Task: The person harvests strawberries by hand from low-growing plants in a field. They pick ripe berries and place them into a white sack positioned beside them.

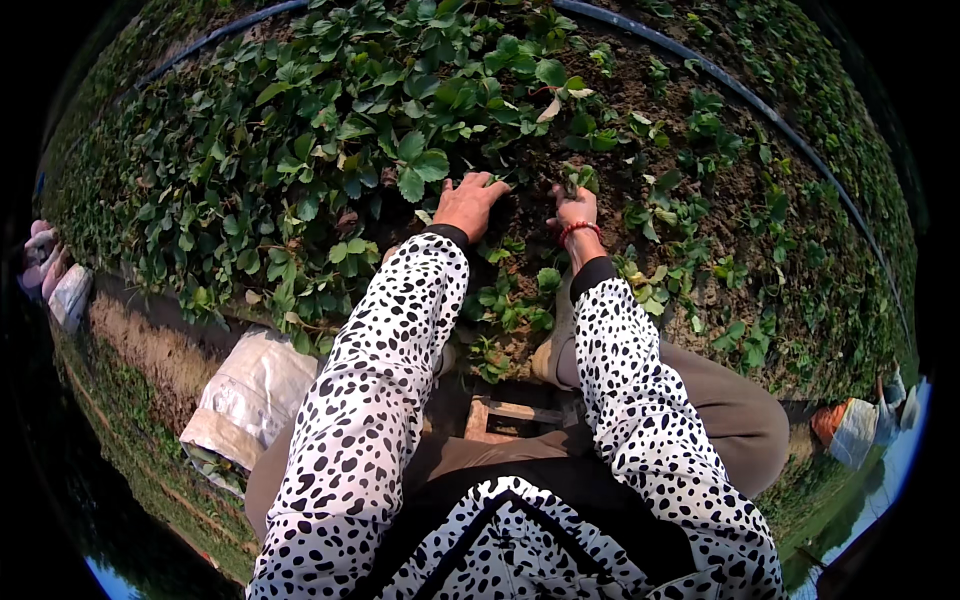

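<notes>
Strawberry plants (424, 161) with toothed green leaves grow densely ahead of me and to the left. My left hand (466, 207) reaches down at the edge of this growth, back upward and thumb apart from the fingers. Its fingertips are among leaves and dark soil, partly lost in shadow. A short way to the right, my right hand (577, 208) is closed around a small bunch of strawberry leaves (581, 178), which stick out above the fist. A red bead bracelet (579, 229) circles that wrist. Between my forearms stand low strawberry plants (510, 300).
A white woven sack (251, 394) with greenery at its mouth lies by my left leg. Beneath me is a wooden stool (517, 412). A dark hose (720, 75) curves across the bed. Other people (43, 255) are at the far left and far right, near sacks (855, 433).
</notes>
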### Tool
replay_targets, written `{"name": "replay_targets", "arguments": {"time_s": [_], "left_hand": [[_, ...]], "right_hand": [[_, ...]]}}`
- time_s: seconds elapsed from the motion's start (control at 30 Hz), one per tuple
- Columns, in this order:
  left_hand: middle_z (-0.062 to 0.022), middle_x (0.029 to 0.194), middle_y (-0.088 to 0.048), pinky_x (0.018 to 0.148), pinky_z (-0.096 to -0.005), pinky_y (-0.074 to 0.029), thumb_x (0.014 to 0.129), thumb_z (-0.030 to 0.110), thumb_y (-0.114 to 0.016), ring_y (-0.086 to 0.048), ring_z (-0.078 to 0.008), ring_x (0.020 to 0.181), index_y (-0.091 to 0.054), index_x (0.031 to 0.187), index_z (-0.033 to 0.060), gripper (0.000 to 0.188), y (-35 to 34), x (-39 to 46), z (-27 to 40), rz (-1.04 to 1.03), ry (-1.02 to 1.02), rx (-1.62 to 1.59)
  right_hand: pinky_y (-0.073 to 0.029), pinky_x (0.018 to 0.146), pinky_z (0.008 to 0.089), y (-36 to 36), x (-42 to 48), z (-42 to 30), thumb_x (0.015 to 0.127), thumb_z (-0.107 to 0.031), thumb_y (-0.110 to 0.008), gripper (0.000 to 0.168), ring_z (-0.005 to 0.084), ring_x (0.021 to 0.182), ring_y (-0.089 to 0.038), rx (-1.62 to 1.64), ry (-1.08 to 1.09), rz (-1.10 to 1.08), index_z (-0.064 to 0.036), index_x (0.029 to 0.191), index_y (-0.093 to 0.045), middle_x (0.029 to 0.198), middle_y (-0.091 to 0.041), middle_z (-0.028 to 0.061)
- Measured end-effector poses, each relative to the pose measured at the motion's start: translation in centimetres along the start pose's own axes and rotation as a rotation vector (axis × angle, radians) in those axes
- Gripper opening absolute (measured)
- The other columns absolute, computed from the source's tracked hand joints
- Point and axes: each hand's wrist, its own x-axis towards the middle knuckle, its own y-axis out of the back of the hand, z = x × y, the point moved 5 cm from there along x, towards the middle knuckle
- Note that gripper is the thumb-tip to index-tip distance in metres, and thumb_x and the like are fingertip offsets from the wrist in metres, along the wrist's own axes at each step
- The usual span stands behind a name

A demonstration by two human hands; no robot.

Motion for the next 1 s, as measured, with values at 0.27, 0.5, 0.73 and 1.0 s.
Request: {"name": "replay_targets", "arguments": {"time_s": [0.27,0.5,0.73,1.0], "left_hand": [[-0.0085,0.119,-0.047,0.099,-0.057,-0.026,0.078,0.001,-0.047,-0.041,-0.0258,0.118,-0.051,0.114,0.0186,0.041,-0.6,-0.5,0.4,0.079,0.018,0.027],[-0.009,0.115,-0.051,0.105,-0.0522,-0.013,0.073,0.006,-0.053,-0.043,-0.0223,0.115,-0.054,0.11,0.0092,0.037,-1.3,-1.6,2.9,0.25,0.013,0.224],[-0.0102,0.12,-0.048,0.105,-0.0477,-0.018,0.074,0.007,-0.055,-0.042,-0.0248,0.115,-0.05,0.117,0.0111,0.043,-3.0,-2.1,3.8,0.301,0.113,0.03],[-0.0125,0.131,-0.038,0.095,-0.0389,-0.03,0.072,0.003,-0.055,-0.038,-0.0252,0.118,-0.051,0.117,0.0099,0.045,-1.5,-3.3,3.0,0.307,0.05,-0.241]], "right_hand": [[-0.046,0.072,0.0327,-2.9,0.9,-4.1,0.067,-0.021,-0.073,0.039,0.0243,0.078,-0.06,-0.305,0.58,-0.065,-0.003,0.097,-0.055,0.084,-0.063,0.0107],[-0.045,0.075,0.0405,-6.2,0.2,-5.2,0.073,-0.024,-0.064,0.028,0.0356,0.086,-0.055,-0.614,0.796,-0.012,-0.006,0.093,-0.057,0.088,-0.058,0.0168],[-0.052,0.051,0.0327,-3.5,2.3,-0.5,0.083,-0.029,-0.059,0.038,0.0236,0.071,-0.061,0.234,0.106,-0.116,0.001,0.106,-0.053,0.091,-0.061,0.0125],[-0.056,0.058,0.0316,-1.3,3.0,5.7,0.086,-0.022,-0.057,0.037,0.0186,0.081,-0.061,0.074,0.257,0.052,-0.002,0.116,-0.048,0.107,-0.058,0.0087]]}}
